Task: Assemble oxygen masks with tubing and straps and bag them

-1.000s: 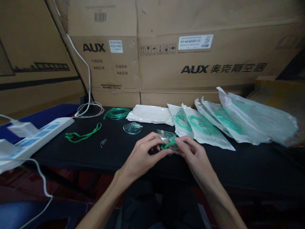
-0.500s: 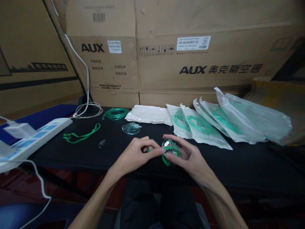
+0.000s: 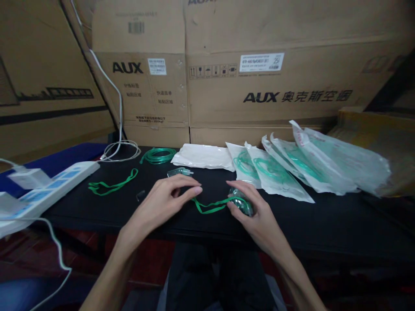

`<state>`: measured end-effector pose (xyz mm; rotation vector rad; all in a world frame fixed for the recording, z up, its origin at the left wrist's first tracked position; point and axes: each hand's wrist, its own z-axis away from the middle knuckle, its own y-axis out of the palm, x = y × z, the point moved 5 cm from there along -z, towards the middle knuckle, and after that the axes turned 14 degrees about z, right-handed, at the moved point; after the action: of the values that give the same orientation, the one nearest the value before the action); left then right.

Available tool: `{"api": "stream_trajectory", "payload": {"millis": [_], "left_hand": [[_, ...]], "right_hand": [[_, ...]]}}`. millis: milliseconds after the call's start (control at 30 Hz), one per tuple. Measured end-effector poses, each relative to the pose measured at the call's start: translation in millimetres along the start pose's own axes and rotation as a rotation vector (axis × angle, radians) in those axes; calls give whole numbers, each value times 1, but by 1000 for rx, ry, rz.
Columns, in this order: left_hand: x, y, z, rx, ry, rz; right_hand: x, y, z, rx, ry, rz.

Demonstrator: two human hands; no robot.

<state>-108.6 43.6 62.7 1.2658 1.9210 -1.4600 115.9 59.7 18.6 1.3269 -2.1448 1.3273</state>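
Observation:
My right hand [image 3: 251, 205] is closed around a clear oxygen mask [image 3: 241, 199], which its fingers partly hide. A green elastic strap [image 3: 212, 207] runs leftward from the mask and sags between my hands. My left hand [image 3: 171, 196] pinches the strap's other end between thumb and fingers. Behind my left fingers lies a second clear mask [image 3: 180, 172], partly covered. To the left on the black table [image 3: 311, 224] are a loose green strap [image 3: 113, 186] and a small clear piece [image 3: 140, 195].
A coil of green tubing [image 3: 158, 156] lies beside a white packet [image 3: 203, 156] at the back. Several packaged sets with green tubing [image 3: 269, 168] lean rightward. A white power strip [image 3: 61, 190] stands at the left, and large cardboard boxes [image 3: 220, 108] form the back.
My left hand has moved left, away from the right one, drawing the green strap out from the mask. The right hand keeps its hold and has shifted slightly right.

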Motion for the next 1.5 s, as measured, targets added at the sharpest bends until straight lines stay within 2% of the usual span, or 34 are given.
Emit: {"api": "stream_trajectory", "payload": {"millis": [167,267,467,700,900,967,1033,1133,1300,1500], "left_hand": [[-21,59,-4,104,96,132],[-21,74,-6,114,122,199],[-20,74,-5,99,132,205],[-19,69,-1,156,89,157],[-5,38,0,216,-33,121],[-2,28,-1,177,-55,157],[-2,24,-1,103,-65,189],[-6,38,0,74,-45,163],[-11,74,1,181,57,58],[-6,71,-1,186,69,-17]], "right_hand": [[3,5,4,62,-61,41],[4,5,5,55,-52,49],[9,-1,6,-23,-18,44],[6,-6,6,-119,6,52],[-5,-18,5,-206,150,-61],[-6,-18,4,-205,172,-78],[-3,-16,3,-169,131,-74],[2,-10,2,-90,51,-72],[6,-5,2,-18,-26,-63],[6,1,1,70,-97,-49]]}}
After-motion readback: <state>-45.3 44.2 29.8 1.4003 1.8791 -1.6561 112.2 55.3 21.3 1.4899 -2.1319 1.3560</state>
